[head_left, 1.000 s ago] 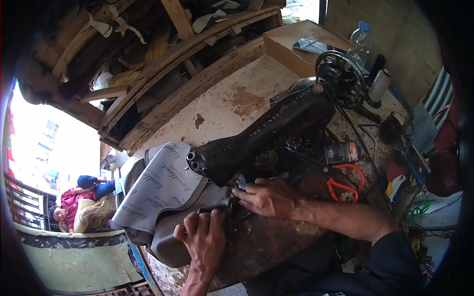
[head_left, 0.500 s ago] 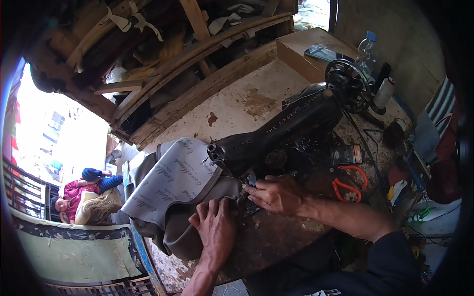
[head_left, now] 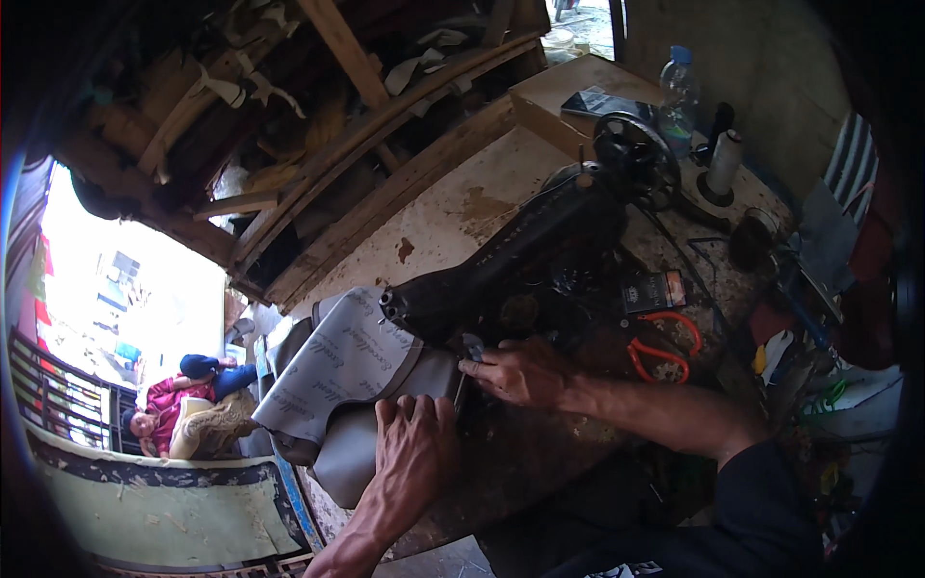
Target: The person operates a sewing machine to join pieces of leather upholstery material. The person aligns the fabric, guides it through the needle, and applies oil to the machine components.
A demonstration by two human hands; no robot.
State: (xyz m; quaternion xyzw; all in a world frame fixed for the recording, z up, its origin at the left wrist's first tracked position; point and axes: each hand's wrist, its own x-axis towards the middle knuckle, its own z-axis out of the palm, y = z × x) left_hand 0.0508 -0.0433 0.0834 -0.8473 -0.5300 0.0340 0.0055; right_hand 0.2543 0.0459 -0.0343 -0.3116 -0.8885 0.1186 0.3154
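a black sewing machine stands aslant on a worn worktable, its head end toward the left, and a grey-brown leatherette piece lies folded beside and below that head, its pale printed backing turned up along the far side. the left hand rests on the near part of the leatherette, fingers bent and side by side; whether they pinch a fold cannot be told. the right hand is at the material's right edge, just below the machine head, thumb and forefinger brought close together, though what lies between them is too small to make out. right of this hand lie orange-handled scissors, with a small dark box just beyond them. farther back stand a white thread spool and a blue-capped plastic bottle.
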